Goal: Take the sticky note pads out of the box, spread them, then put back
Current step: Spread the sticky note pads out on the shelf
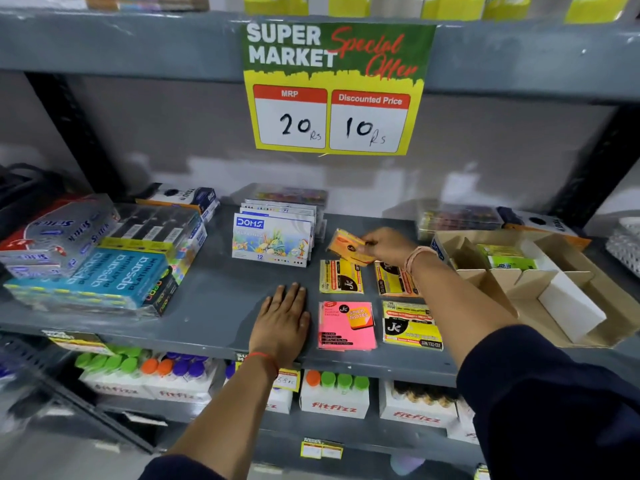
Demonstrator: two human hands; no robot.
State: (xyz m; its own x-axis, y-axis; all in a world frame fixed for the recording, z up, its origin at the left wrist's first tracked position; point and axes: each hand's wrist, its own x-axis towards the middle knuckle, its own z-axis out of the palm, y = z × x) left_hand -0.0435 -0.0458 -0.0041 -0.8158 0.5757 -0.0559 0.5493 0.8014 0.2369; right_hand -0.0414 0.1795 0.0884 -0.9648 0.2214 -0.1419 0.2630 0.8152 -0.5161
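Observation:
My right hand holds an orange sticky note pad just above the grey shelf, behind the other pads. Laid out flat on the shelf are a pink pad, a yellow pad behind it, a second yellow pad partly under my wrist, and a third yellow pad at the front. My left hand rests flat on the shelf, fingers together, left of the pink pad. The open cardboard box stands at the right with green pads inside.
A stack of DOMS crayon boxes stands behind my left hand. Apsara and other pencil packs fill the shelf's left side. More packs lie at the back right. A price sign hangs above. Bottles line the lower shelf.

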